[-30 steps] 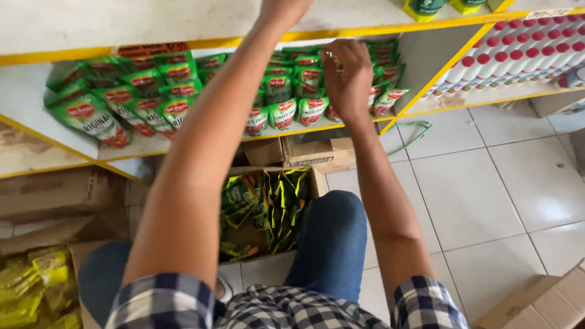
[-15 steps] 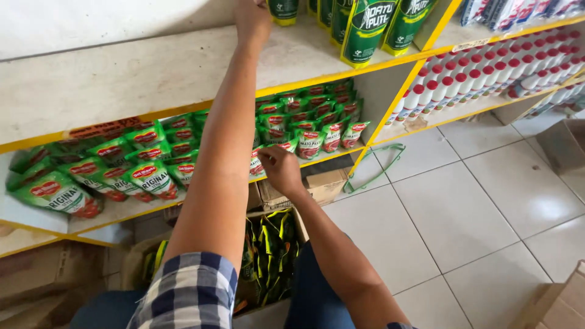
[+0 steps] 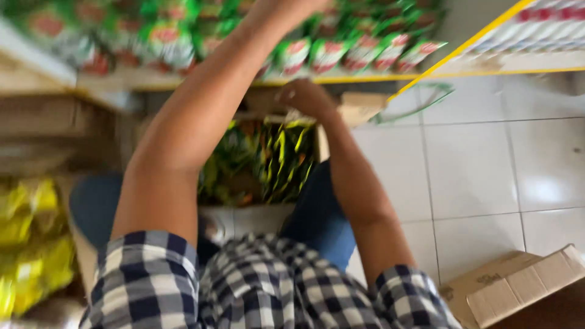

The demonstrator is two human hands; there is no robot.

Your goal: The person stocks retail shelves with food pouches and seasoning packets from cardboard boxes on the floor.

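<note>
The white tiled floor (image 3: 487, 176) is spreading out to the right of the open cardboard box (image 3: 262, 158), which is the thing everything else here is placed by. The shelf with the yellow edge (image 3: 341, 78) is running just above the box, and rows of green and red pouches (image 3: 359, 52) are standing on it, all blurry. The person is crouching right over the box, with a checked shirt (image 3: 268, 286) below it and a blue-jeans knee (image 3: 320, 213) just to its lower right. The box is sitting on the floor between the person's knees, under the shelf, and green and yellow packets (image 3: 274, 158) are filling it. To the far left of the box, yellow bags (image 3: 27, 250) are lying in a heap. To the far lower right of the box, another brown carton (image 3: 518, 283) is lying on the tiles. The left arm is stretching up past the box to the shelf, and the left hand (image 3: 286, 7) is going out of the top of the view, so I cannot tell if it is gripping anything. The right hand (image 3: 308, 97) is hanging at the top edge of the box, fingers curled down, but the blur is hiding whether it is pinching a packet.
</note>
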